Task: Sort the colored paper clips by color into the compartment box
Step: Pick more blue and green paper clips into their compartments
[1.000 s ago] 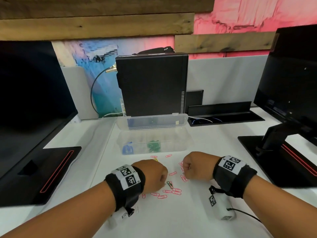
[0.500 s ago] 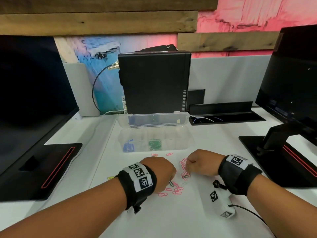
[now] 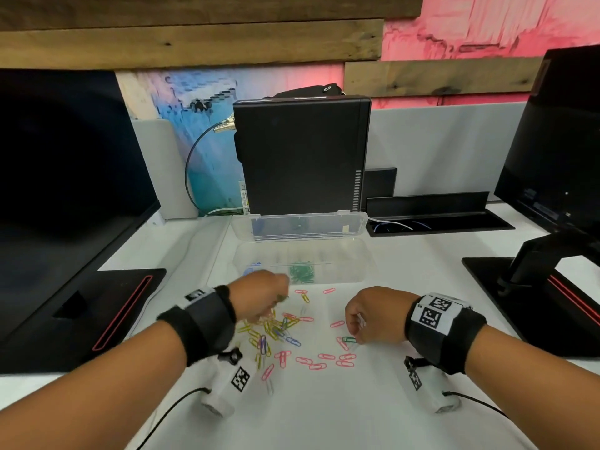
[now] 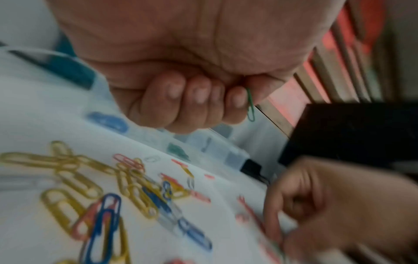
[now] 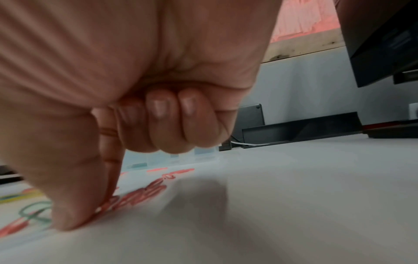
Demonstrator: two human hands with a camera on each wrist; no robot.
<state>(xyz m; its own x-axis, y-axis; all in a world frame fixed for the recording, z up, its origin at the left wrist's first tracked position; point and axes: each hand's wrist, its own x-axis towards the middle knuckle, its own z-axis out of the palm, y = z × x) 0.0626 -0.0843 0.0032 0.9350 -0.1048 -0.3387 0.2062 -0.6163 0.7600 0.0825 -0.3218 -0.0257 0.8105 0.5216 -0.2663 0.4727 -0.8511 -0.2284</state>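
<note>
A clear compartment box (image 3: 363,254) stands open at the middle of the table, with green clips (image 3: 302,274) in one cell and blue clips (image 3: 251,267) in another. Just in front of it my left hand (image 3: 281,297) hovers, pinching one green paper clip (image 4: 250,105) between thumb and forefinger. A mixed pile of yellow, blue and pink clips (image 3: 276,329) lies under that hand. My right hand (image 3: 354,336) has its thumb and forefinger tips down on the table at the end of a second green clip (image 3: 349,339), other fingers curled. Pink clips (image 3: 324,360) lie scattered nearby.
A black mini PC (image 3: 302,154) stands behind the box. Monitors with black bases (image 3: 81,316) (image 3: 535,303) flank the table left and right. An open cable tray (image 3: 438,222) lies at the back right. Camera cables trail from both wrists towards the front edge.
My left hand has lifted off the pile and moved left and towards the box with a green clip, uncovering the mixed clips. The right hand stayed low at nearly the same spot.
</note>
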